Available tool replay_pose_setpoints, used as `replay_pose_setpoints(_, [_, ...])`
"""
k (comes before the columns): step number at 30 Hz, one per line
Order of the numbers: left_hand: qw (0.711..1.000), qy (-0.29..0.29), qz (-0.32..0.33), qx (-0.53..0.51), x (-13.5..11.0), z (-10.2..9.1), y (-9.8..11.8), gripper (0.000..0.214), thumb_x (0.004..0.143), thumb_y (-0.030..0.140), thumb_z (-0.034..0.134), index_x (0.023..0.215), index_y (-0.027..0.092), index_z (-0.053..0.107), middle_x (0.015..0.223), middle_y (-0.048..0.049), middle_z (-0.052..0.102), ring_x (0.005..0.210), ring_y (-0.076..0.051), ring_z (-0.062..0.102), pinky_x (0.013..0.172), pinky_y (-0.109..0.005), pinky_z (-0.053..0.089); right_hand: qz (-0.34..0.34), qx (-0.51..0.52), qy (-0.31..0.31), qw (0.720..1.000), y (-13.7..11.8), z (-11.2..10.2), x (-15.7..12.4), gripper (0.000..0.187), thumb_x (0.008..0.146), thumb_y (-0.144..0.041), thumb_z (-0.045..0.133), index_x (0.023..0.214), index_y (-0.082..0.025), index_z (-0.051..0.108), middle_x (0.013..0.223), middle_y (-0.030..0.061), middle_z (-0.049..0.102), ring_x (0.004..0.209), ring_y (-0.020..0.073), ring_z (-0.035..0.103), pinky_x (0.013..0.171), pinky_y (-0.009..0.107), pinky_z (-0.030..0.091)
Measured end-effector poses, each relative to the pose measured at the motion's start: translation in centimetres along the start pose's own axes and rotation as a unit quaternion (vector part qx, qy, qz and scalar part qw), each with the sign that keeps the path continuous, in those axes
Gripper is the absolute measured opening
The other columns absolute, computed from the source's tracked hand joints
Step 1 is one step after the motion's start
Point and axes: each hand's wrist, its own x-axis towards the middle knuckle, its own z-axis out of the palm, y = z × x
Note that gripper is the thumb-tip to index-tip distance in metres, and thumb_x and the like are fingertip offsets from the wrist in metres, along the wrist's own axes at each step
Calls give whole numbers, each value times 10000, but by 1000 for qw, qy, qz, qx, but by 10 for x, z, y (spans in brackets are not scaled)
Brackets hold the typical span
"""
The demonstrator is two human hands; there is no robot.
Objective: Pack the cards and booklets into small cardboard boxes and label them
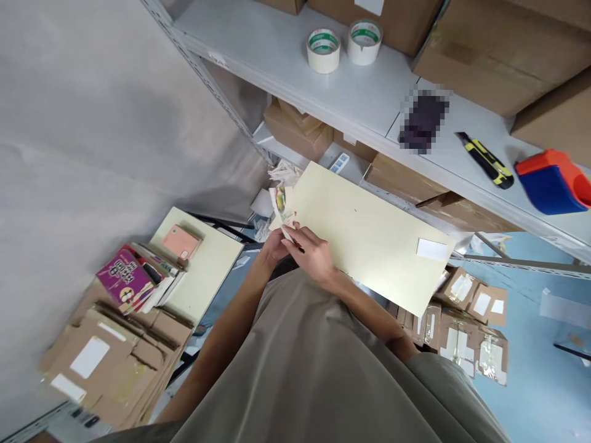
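At the left end of the cream tabletop (369, 227), my two hands are close together over a thin white booklet (289, 203) with a colourful picture on its cover. My left hand (273, 246) is closed on its near edge, the fingers partly hidden. My right hand (314, 253) has its fingers bent and pinched at the same edge, along a narrow white strip (277, 212); whether the strip is part of the booklet I cannot tell. A white label (431, 248) lies at the right end of the tabletop.
Above the tabletop runs a grey shelf (286, 49) with two tape rolls (323, 51), a yellow-black utility knife (487, 161), a red-and-blue tape dispenser (554, 183) and cartons (512, 52). At left are books (124, 280), a pink phone (181, 242) and flattened cardboard (106, 363). Taped parcels (457, 332) lie at right.
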Motion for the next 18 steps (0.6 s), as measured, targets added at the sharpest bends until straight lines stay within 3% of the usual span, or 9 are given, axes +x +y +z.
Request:
replay_pose_setpoints(2, [985, -21, -101, -140, -1, -7, -12, 299, 1039, 442, 763, 901, 189, 681, 758, -24, 716, 682, -159, 681, 678, -276, 604, 10, 14, -3, 1000, 12, 0, -3, 321, 1159, -393, 663, 1423, -405, 845, 1222, 50, 850, 1187, 220, 818, 1016, 280, 664])
replay_pose_setpoints(4, [960, -17, -159, -228, 0, -12, -25, 212, 950, 347, 851, 996, 192, 715, 838, -36, 763, 713, -163, 708, 714, -278, 626, 39, 36, 8, 999, 31, 0, -4, 315, 1154, -421, 661, 1390, -382, 866, 1180, 57, 851, 1055, 198, 826, 983, 273, 660])
replay_pose_setpoints(7, [933, 22, -227, -279, 7, -13, -46, 325, 875, 237, 888, 1168, 210, 750, 921, -36, 813, 738, -168, 735, 737, -284, 643, 121, 81, 49, 988, 73, 2, -1, 310, 1105, -441, 710, 1350, -346, 875, 1185, 59, 853, 970, 192, 818, 956, 292, 667])
replay_pose_setpoints(10, [935, 73, -271, -215, 28, -8, -62, 415, 813, 190, 905, 1197, 216, 751, 895, -24, 816, 733, -169, 742, 741, -285, 638, 230, 92, 77, 966, 119, 6, 4, 312, 1049, -410, 744, 1312, -295, 865, 1145, 68, 876, 948, 210, 824, 964, 336, 674])
replay_pose_setpoints(13, [943, 105, -284, -139, 64, 0, -70, 349, 756, 184, 904, 1066, 206, 746, 787, -20, 775, 709, -201, 732, 728, -320, 620, 323, 57, 84, 941, 156, 13, 13, 296, 1038, -353, 719, 1285, -247, 845, 1123, 92, 887, 943, 223, 831, 959, 358, 666])
replay_pose_setpoints(18, [960, 120, -246, -64, 131, 7, -67, 255, 729, 146, 851, 941, 233, 737, 833, -44, 791, 941, -284, 771, 829, -347, 584, 391, 11, 105, 914, 190, 28, 43, 383, 1062, -354, 684, 1403, -192, 751, 1167, 128, 875, 962, 218, 824, 895, 331, 649])
